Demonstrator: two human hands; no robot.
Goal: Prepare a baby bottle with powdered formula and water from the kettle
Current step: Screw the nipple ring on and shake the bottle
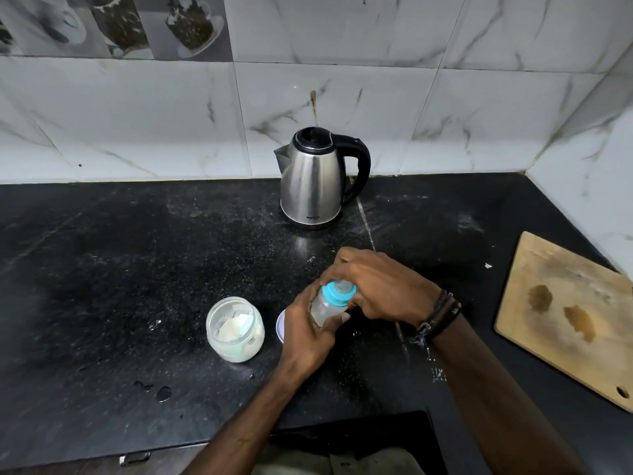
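Observation:
A clear baby bottle (323, 308) with a turquoise collar (337, 295) and nipple is held tilted above the black counter (137, 286). My left hand (305, 334) wraps its body from below. My right hand (380, 286) grips the collar and nipple from above. To the left stands an open jar of pale formula powder (235, 329) with a scoop inside. A steel kettle (317, 178) with a black handle and shut lid stands at the back by the wall. A round lid (280, 325) lies partly hidden behind my left hand.
A worn wooden cutting board (565, 313) lies at the right edge of the counter. Marble-look tiled walls (445, 114) close the back and right. Powder specks and small water drops (161, 392) dot the counter. The counter's front edge runs below my arms.

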